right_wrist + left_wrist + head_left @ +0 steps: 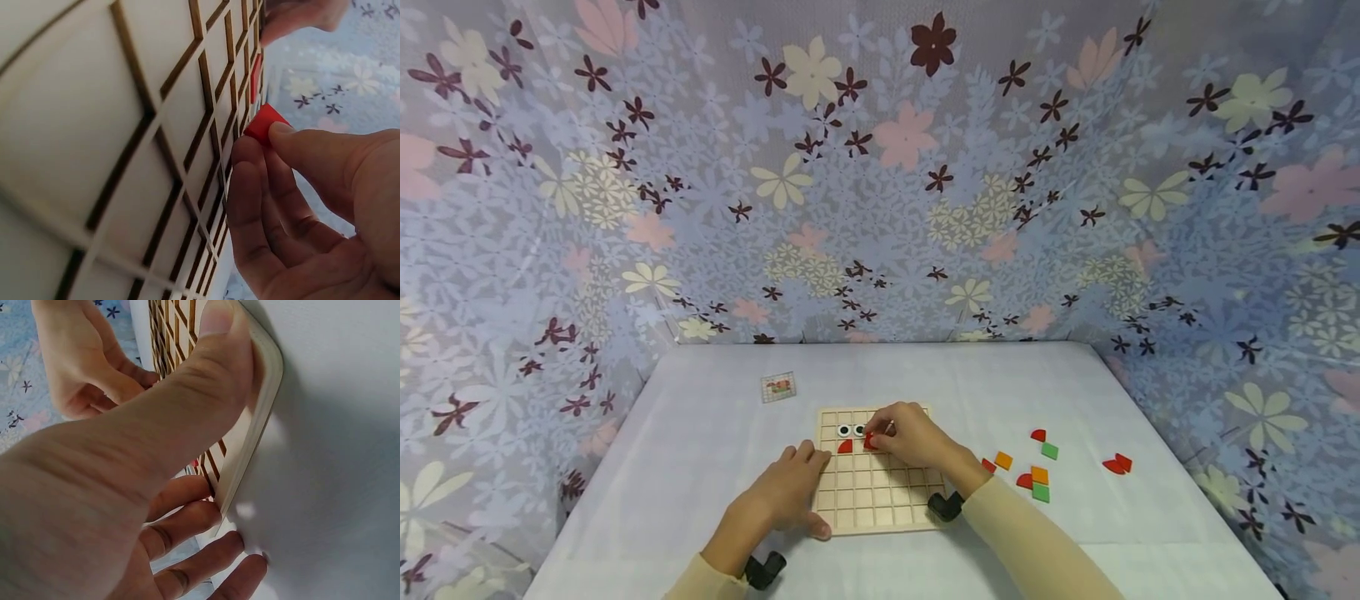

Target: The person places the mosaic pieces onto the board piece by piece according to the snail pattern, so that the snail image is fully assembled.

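Note:
A wooden grid board (872, 498) lies on the table. Two round eye pieces, black and white (844, 431), sit side by side in its upper rows, with a red quarter-round piece (846, 447) just below the left one. My right hand (913, 437) pinches a red piece (265, 124) between thumb and fingers over the grid, right of the placed red one. Along the board's left edge rests my left hand (786, 492), thumb on the lower left corner (219, 337), fingers extended at the side.
Right of the board lie loose pieces: orange squares (1003, 460), green squares (1049, 451) and red pieces (1038, 435), with two more red ones (1117, 464) farther right. A small picture card (778, 387) lies behind the board, to the left. A flowered curtain (880, 208) hangs behind the table.

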A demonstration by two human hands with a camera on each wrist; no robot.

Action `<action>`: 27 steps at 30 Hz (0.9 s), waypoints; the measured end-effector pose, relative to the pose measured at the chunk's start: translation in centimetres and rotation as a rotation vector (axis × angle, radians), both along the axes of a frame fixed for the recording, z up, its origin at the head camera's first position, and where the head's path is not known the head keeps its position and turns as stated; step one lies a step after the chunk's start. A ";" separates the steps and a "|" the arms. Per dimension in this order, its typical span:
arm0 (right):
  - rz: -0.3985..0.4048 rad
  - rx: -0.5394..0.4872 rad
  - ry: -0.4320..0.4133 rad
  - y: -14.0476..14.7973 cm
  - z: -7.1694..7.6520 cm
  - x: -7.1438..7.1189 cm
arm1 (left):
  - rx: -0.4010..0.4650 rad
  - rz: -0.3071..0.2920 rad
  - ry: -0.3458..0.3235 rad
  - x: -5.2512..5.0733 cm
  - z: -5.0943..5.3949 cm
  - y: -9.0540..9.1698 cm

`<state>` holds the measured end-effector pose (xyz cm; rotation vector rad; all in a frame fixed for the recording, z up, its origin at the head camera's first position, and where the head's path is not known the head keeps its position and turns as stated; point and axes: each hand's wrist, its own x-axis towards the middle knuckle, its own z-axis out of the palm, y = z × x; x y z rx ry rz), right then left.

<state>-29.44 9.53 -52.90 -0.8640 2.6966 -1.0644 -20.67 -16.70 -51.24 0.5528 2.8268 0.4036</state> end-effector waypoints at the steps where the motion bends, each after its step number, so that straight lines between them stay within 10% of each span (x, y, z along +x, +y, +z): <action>1: -0.002 -0.001 -0.004 -0.2 0.0 -0.1 | -0.003 -0.004 0.001 0.0 0.1 0.0; 27: -0.002 0.061 -0.023 -2.5 -0.1 -0.9 | -0.032 -0.037 0.005 -0.2 0.0 -0.1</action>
